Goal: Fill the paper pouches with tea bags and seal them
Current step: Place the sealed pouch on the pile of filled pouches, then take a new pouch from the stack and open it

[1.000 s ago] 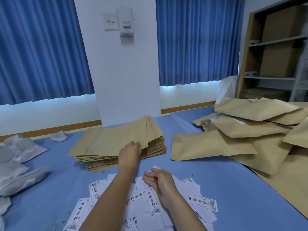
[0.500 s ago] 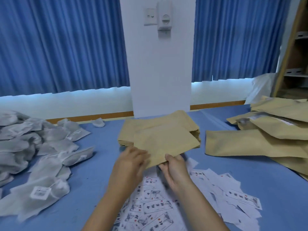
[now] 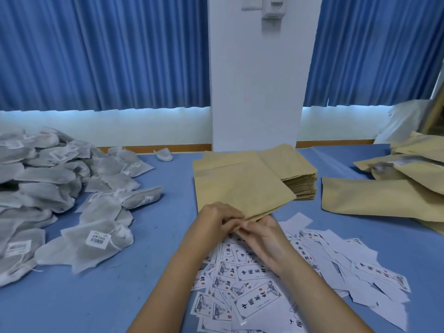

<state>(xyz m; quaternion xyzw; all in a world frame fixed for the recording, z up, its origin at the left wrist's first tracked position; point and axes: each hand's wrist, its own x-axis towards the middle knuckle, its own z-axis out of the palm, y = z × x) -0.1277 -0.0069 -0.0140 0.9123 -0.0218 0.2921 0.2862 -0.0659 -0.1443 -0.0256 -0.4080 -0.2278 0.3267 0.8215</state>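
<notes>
A flat brown paper pouch (image 3: 240, 188) is held just above the blue table, its near edge pinched between both hands. My left hand (image 3: 213, 222) grips that edge from the left, and my right hand (image 3: 262, 234) pinches it from the right, fingertips meeting at the pouch's mouth. Behind it lies a thick stack of empty pouches (image 3: 295, 174). A big heap of grey mesh tea bags (image 3: 60, 188) with white tags covers the table's left side.
Printed white labels (image 3: 276, 292) lie scattered under and to the right of my forearms. Filled brown pouches (image 3: 394, 186) are piled at the right. A white pillar (image 3: 257, 80) and blue curtains stand behind the blue table (image 3: 96, 296).
My left hand lifted one pouch off the stack and drew it toward me; my right hand joined it at the near edge. The view swung left, bringing the tea bag heap in.
</notes>
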